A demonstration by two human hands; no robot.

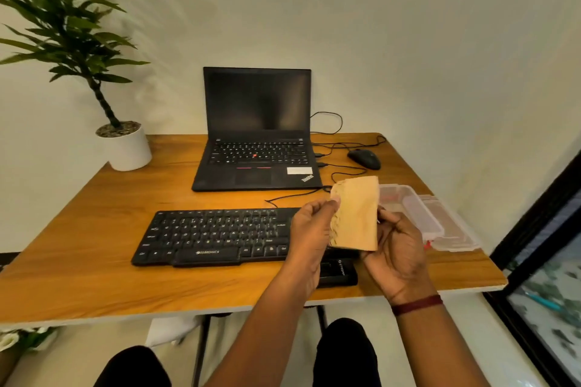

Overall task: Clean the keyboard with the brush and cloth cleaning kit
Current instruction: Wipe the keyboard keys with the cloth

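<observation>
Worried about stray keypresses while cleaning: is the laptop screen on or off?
Dark: the laptop stands open and its screen is plain black, no image or glow. Whether the machine is powered, I cannot tell.

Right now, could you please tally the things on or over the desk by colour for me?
Black: 4 (laptop, keyboard, mouse, small case)
Clear: 2 (box, lid)
Tan: 1 (cloth, held by the left hand and right hand)
White: 1 (plant pot)
Total: 8
</observation>
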